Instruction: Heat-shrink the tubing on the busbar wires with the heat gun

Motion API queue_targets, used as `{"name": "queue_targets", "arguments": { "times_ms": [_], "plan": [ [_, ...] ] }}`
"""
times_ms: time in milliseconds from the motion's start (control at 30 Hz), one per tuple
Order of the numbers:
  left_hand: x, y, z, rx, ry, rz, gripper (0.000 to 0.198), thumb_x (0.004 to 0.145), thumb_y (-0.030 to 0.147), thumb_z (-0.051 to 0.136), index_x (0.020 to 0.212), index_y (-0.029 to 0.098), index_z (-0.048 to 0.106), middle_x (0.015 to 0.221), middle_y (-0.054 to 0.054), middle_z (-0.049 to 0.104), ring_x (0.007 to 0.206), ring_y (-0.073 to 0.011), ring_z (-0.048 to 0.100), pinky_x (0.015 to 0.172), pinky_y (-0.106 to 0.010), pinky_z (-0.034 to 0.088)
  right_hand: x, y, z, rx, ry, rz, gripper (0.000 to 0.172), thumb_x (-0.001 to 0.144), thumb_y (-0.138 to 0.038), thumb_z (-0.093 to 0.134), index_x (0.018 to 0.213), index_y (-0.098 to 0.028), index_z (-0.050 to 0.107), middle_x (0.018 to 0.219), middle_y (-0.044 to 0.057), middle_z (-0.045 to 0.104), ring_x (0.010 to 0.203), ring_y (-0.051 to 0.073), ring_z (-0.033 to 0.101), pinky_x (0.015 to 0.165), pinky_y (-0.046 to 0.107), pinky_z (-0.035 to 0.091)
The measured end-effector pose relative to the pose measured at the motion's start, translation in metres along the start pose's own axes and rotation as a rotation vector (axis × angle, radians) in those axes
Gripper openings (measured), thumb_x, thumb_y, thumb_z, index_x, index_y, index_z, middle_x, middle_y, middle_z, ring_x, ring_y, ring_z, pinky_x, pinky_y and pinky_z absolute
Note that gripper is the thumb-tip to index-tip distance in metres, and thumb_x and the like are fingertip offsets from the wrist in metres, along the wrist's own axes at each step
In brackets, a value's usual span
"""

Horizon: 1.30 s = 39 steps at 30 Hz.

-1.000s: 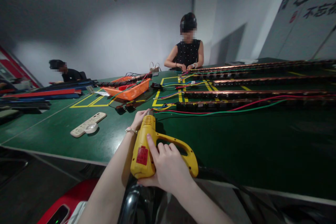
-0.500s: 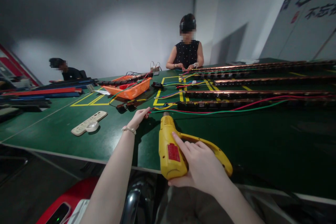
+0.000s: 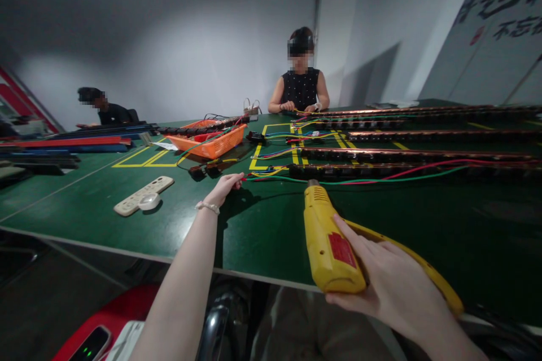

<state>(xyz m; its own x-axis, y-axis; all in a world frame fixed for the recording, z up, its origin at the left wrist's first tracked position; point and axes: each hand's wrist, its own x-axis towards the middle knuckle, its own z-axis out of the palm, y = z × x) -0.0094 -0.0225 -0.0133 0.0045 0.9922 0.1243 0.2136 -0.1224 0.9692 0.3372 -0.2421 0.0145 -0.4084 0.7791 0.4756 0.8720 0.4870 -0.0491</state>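
Heat gun (image 3: 332, 248): it is over the near edge of the table (image 3: 271, 237), its nozzle (image 3: 312, 183) facing the far edge. The right hand (image 3: 389, 282) grips its body and handle, thumb and forefinger spread along the casing. The left hand (image 3: 226, 186) pinches wire ends (image 3: 249, 179) farther in from the near edge; which wires they are is too small to tell.

Good handling here seems to rest on steadiness: hold the pinched ends firmly, fingertips well back from any hot air. The nozzle lies close to the green wire (image 3: 372, 181); whether they touch cannot be told, so a clear gap is wise. The red wire (image 3: 406, 174) and the nearest long bar (image 3: 342, 171) also deserve distance. A full grip should stop the gun's weight tipping its nose.
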Motion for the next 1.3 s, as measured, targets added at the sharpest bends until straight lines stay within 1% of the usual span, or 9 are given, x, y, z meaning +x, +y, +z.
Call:
{"name": "queue_targets", "arguments": {
  "times_ms": [133,267,400,600,767,867,1000,1133,1300],
  "plan": [
    [-0.002,0.003,0.002,-0.023,-0.009,0.002,0.042,0.064,0.056,0.068,0.062,0.015,0.059,0.055,0.002,0.050,0.053,-0.0085,0.043,0.056,-0.023,0.034,-0.001,0.002,0.003,-0.047,0.003,0.008,0.109,0.067,-0.071,0.061,0.148,-0.015,0.014,0.098,0.007,0.068,0.079,0.022,0.065,0.066,0.033,0.048],
    [-0.002,0.003,0.002,-0.048,-0.015,-0.001,0.037,0.064,0.051,0.068,0.063,0.015,0.060,0.055,0.002,0.050,0.054,-0.0088,0.044,0.055,-0.023,0.033,-0.001,-0.005,0.009,-0.128,0.019,0.032,0.108,0.069,-0.073,0.056,0.148,-0.014,0.015,0.099,0.010,0.066,0.077,0.024,0.063,0.068,0.036,0.048],
    [-0.001,0.002,0.002,-0.019,-0.022,0.021,0.036,0.066,0.049,0.066,0.060,0.015,0.058,0.055,0.001,0.051,0.054,-0.0095,0.045,0.056,-0.023,0.034,0.004,-0.022,0.014,-0.152,0.037,0.060,0.105,0.071,-0.072,0.055,0.148,-0.012,0.016,0.095,0.009,0.065,0.075,0.024,0.059,0.071,0.038,0.045],
    [-0.002,0.005,0.002,0.028,-0.034,0.030,0.035,0.068,0.050,0.063,0.060,0.016,0.058,0.054,0.001,0.051,0.054,-0.0096,0.044,0.056,-0.024,0.034,0.023,-0.051,0.026,-0.125,0.078,0.011,0.107,0.070,-0.077,0.050,0.147,-0.009,0.019,0.083,0.007,0.060,0.071,0.022,0.054,0.071,0.038,0.040],
    [-0.005,0.007,0.004,0.068,-0.004,0.037,0.033,0.067,0.047,0.063,0.057,0.016,0.057,0.051,0.001,0.051,0.053,-0.0103,0.045,0.054,-0.024,0.034,0.038,-0.080,0.033,-0.114,0.038,0.022,0.112,0.065,-0.081,0.051,0.146,-0.009,0.023,0.081,0.006,0.056,0.071,0.022,0.051,0.071,0.038,0.038],
    [-0.006,0.008,0.006,0.075,0.002,0.041,0.032,0.067,0.046,0.063,0.057,0.016,0.059,0.051,0.001,0.051,0.052,-0.0101,0.045,0.053,-0.023,0.033,0.043,-0.093,0.037,-0.101,0.017,0.031,0.112,0.065,-0.082,0.050,0.145,-0.007,0.025,0.082,0.007,0.055,0.072,0.022,0.050,0.072,0.039,0.038],
    [-0.006,0.007,0.008,0.081,0.004,0.051,0.032,0.068,0.046,0.062,0.059,0.015,0.059,0.050,0.001,0.051,0.052,-0.0099,0.045,0.053,-0.023,0.033,0.051,-0.106,0.043,-0.074,-0.017,0.020,0.112,0.066,-0.082,0.048,0.145,-0.006,0.025,0.085,0.008,0.055,0.074,0.024,0.050,0.072,0.040,0.039],
    [-0.007,0.007,0.009,0.107,-0.017,0.061,0.035,0.069,0.046,0.059,0.053,0.016,0.054,0.050,0.002,0.049,0.051,-0.0089,0.043,0.054,-0.023,0.032,0.060,-0.117,0.045,-0.050,-0.076,0.019,0.112,0.068,-0.082,0.046,0.146,-0.006,0.023,0.084,0.008,0.054,0.073,0.024,0.051,0.072,0.041,0.039],
    [-0.011,0.011,0.012,0.091,0.010,0.070,0.036,0.066,0.048,0.062,0.054,0.016,0.053,0.050,0.003,0.047,0.050,-0.0083,0.039,0.053,-0.024,0.030,0.065,-0.125,0.048,-0.010,-0.094,0.005,0.123,0.059,-0.086,0.051,0.147,-0.006,0.020,0.087,0.010,0.055,0.075,0.025,0.052,0.073,0.041,0.040]
  ]
}}
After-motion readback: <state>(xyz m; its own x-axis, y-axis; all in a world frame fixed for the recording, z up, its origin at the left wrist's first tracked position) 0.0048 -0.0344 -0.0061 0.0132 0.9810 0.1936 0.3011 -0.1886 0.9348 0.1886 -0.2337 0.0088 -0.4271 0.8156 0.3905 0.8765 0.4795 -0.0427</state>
